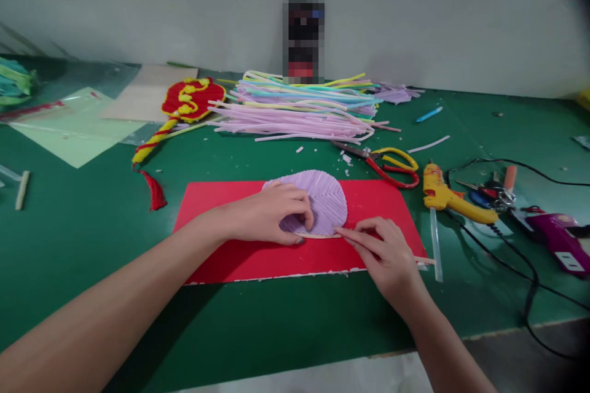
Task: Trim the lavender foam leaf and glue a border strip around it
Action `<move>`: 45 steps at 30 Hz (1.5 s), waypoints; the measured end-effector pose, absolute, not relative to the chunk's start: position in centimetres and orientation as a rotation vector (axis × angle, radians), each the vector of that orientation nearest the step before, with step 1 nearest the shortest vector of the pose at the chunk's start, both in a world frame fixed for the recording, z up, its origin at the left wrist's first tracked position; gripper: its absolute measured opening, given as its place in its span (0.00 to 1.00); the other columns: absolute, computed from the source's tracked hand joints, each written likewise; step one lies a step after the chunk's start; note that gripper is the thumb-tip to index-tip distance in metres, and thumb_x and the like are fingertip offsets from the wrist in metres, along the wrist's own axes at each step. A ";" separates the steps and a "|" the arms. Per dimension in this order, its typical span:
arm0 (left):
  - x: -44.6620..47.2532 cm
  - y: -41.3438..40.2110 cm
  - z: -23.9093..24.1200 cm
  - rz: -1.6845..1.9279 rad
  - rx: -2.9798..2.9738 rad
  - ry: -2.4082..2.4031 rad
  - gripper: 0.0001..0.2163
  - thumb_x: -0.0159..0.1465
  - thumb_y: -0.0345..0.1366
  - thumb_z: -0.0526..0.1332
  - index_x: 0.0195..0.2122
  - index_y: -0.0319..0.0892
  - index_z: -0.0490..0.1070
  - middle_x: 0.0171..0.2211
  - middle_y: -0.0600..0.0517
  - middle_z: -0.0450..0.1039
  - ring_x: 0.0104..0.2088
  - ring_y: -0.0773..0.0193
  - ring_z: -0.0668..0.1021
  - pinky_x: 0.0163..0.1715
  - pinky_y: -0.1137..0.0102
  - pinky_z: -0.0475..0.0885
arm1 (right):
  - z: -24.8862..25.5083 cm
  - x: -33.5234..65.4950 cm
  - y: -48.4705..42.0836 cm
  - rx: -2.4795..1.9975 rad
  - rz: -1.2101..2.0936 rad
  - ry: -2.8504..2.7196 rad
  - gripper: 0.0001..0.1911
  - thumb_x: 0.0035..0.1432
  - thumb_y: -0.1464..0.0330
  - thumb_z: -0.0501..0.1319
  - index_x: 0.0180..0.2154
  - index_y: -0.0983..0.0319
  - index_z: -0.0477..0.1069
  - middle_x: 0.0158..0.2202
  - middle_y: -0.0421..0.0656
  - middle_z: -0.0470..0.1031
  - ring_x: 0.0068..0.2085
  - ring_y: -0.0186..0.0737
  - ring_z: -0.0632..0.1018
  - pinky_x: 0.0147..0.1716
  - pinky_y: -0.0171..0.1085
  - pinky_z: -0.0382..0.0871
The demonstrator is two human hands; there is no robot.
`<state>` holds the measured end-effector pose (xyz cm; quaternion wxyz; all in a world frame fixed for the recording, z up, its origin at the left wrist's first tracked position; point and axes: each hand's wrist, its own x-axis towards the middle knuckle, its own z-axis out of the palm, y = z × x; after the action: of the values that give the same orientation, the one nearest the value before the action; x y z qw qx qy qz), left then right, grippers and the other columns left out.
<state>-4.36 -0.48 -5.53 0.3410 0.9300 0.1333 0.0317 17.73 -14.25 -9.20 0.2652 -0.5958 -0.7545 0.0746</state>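
Note:
A round lilac piece (322, 196) made of ribbed strips lies on a red sheet (221, 202) on the green table. My left hand (270, 212) rests on its left part, fingers curled and pressing it down. My right hand (385, 252) pinches a thin pale wooden stick (318, 236) that runs along the lilac piece's lower edge, its other end poking out past my wrist.
A heap of pastel pipe-cleaner strips (299, 107) lies behind. Red-and-yellow scissors (387, 166), a yellow glue gun (449, 196), a purple glue gun (557, 233) and black cables (520, 258) sit at right. A red-and-yellow fan with a tassel (184, 104) lies at left.

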 end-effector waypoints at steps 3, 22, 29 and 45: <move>-4.4 -0.5 -5.5 0.090 2.429 0.348 0.06 0.57 0.34 0.61 0.35 0.45 0.69 0.38 0.54 0.69 0.45 0.61 0.69 0.48 0.65 0.55 | -9.2 17.7 -14.3 -1.615 0.199 -2.031 0.16 0.61 0.73 0.54 0.47 0.52 0.73 0.34 0.44 0.69 0.37 0.40 0.70 0.38 0.41 0.63; -4.8 -0.3 -5.3 0.100 2.409 0.311 0.07 0.57 0.33 0.60 0.37 0.46 0.71 0.40 0.54 0.70 0.44 0.62 0.70 0.46 0.68 0.58 | -9.2 17.7 -14.3 -1.609 0.208 -2.029 0.16 0.61 0.73 0.54 0.47 0.52 0.73 0.34 0.43 0.69 0.37 0.39 0.70 0.37 0.41 0.62; -4.0 -1.2 -5.5 0.133 2.522 0.411 0.03 0.58 0.35 0.60 0.33 0.44 0.70 0.36 0.54 0.71 0.41 0.62 0.70 0.44 0.66 0.56 | -9.3 17.7 -14.3 -1.623 0.222 -2.030 0.16 0.62 0.73 0.54 0.48 0.52 0.72 0.35 0.44 0.70 0.37 0.39 0.70 0.38 0.41 0.62; -3.2 -2.4 -5.7 0.192 2.489 0.459 0.04 0.60 0.34 0.58 0.35 0.43 0.68 0.35 0.54 0.72 0.37 0.64 0.71 0.39 0.67 0.57 | -9.2 17.6 -14.2 -1.612 0.216 -2.002 0.16 0.61 0.72 0.54 0.47 0.51 0.73 0.34 0.43 0.70 0.37 0.39 0.70 0.38 0.41 0.62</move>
<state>-3.16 -2.42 -5.68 0.2972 0.9363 0.1727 0.0720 17.59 -14.22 -9.20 0.2772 -0.6004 -0.7458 0.0805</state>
